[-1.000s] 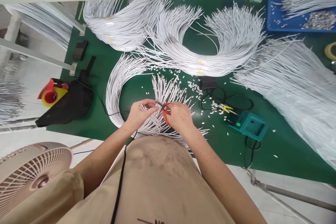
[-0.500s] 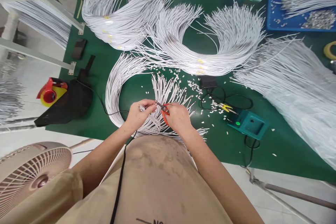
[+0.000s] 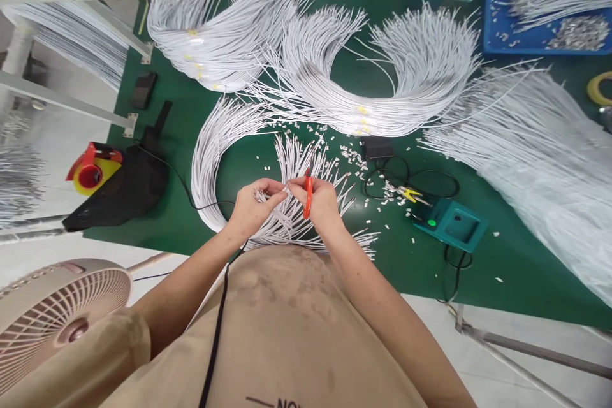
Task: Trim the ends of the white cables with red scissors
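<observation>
My left hand [image 3: 253, 209] is closed, with small silvery-white pieces [image 3: 259, 196] showing in its curled fingers. Its thumb and forefinger pinch something too small to make out. My right hand [image 3: 321, 203] holds red-handled pliers [image 3: 308, 196] across the fingers, their dark jaws pointing away from me. The right thumb and forefinger meet the left fingertips. Under both hands lies a looped bundle of white wires [image 3: 204, 166], its dark-tipped ends [image 3: 299, 156] fanned out just beyond my fingers.
Small white bits [image 3: 351, 156] litter the green table [image 3: 396, 268]. More wire bundles [image 3: 325, 95] lie behind. On the right are yellow-handled pliers [image 3: 411, 194], a teal device [image 3: 461, 226] and a blue tray [image 3: 521, 44]. A tape dispenser [image 3: 93, 166] and fan [image 3: 71, 325] stand left.
The pliers have swung away from the left fingertips, and their jaws now point up and away. My right thumb and forefinger have come to the left fingertips. My left hand has barely moved.
</observation>
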A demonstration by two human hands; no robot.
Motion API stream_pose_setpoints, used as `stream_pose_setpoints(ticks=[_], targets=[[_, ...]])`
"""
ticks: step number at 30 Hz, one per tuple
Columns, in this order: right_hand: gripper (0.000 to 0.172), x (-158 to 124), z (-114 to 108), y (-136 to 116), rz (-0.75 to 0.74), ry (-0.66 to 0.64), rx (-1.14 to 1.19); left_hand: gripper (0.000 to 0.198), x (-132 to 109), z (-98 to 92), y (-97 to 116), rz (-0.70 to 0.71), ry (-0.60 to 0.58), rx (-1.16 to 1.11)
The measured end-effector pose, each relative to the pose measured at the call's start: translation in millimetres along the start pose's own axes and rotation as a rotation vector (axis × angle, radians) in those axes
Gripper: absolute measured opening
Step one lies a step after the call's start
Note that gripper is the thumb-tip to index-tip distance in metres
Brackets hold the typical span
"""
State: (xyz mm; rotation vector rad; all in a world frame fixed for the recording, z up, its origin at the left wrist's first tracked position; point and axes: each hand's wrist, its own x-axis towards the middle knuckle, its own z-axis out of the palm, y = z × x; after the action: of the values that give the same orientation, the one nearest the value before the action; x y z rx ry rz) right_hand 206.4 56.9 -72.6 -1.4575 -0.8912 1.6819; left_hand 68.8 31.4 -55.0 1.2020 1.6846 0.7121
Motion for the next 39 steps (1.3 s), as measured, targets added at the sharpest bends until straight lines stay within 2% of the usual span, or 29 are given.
stream_pose_setpoints(ticks=[2, 5, 8, 10, 13, 17, 19, 22, 24, 25, 28, 30, 32, 36, 39], targets=[[0.013, -0.7, 1.7, 2.4, 0.05, 0.001, 0.093, 0.022, -0.6, 1.0, -0.4, 0.017, 0.024, -0.05], [0.012, -1.6, 6.0, 8.3, 0.156, -0.024, 0.293, 0.03, 0.0, 2.9, -1.7, 0.0, 0.02, -0.25], [0.012, -1.3, 11.0, 13.7, 0.198, -0.08, 0.439, 0.036, 1.3, 4.4, -2.4, -0.058, -0.126, -0.445], [0.013, 0.2, 12.2, 15.7, 0.197, -0.105, 0.448, 0.041, 1.8, 4.8, -1.8, -0.089, -0.229, -0.511], [0.016, 3.8, 8.0, 16.3, 0.17, -0.012, 0.355, 0.05, 2.6, 4.6, -0.4, -0.133, -0.303, -0.532], [0.019, 4.9, -3.4, 11.5, -0.042, 0.267, 0.156, 0.055, 5.1, 3.5, -0.6, -0.13, -0.252, -0.496], [0.02, 1.7, -6.1, 6.6, -0.12, 0.246, 0.1, 0.054, 6.6, 3.2, -1.0, -0.117, -0.224, -0.475], [0.02, -4.6, -4.4, 0.7, -0.132, 0.046, -0.01, 0.054, 8.3, 2.6, -0.2, -0.113, -0.216, -0.457], [0.019, -7.1, -2.6, -0.2, -0.126, 0.002, -0.076, 0.053, 8.9, 1.4, 0.4, -0.138, -0.222, -0.436], [0.02, -7.4, -2.4, 0.0, -0.131, 0.039, -0.1, 0.052, 9.2, 0.4, 0.4, -0.16, -0.229, -0.418], [0.021, -6.2, -4.6, 0.2, -0.223, 0.257, -0.18, 0.049, 10.5, -3.4, -2.2, -0.226, -0.257, -0.363], [0.021, -4.4, -5.5, -1.2, -0.312, 0.322, -0.238, 0.052, 11.7, -5.5, -5.4, -0.245, -0.275, -0.371], [0.02, -2.2, -3.0, -2.6, -0.35, 0.246, -0.29, 0.057, 12.6, -6.2, -8.3, -0.24, -0.286, -0.407], [0.017, 3.7, 10.0, 0.1, -0.274, -0.069, -0.449, 0.067, 12.5, -4.2, -10.2, -0.193, -0.264, -0.41], [0.017, 7.2, 16.2, 4.6, -0.219, -0.16, -0.588, 0.072, 11.3, -3.1, -8.5, -0.151, -0.265, -0.343]])
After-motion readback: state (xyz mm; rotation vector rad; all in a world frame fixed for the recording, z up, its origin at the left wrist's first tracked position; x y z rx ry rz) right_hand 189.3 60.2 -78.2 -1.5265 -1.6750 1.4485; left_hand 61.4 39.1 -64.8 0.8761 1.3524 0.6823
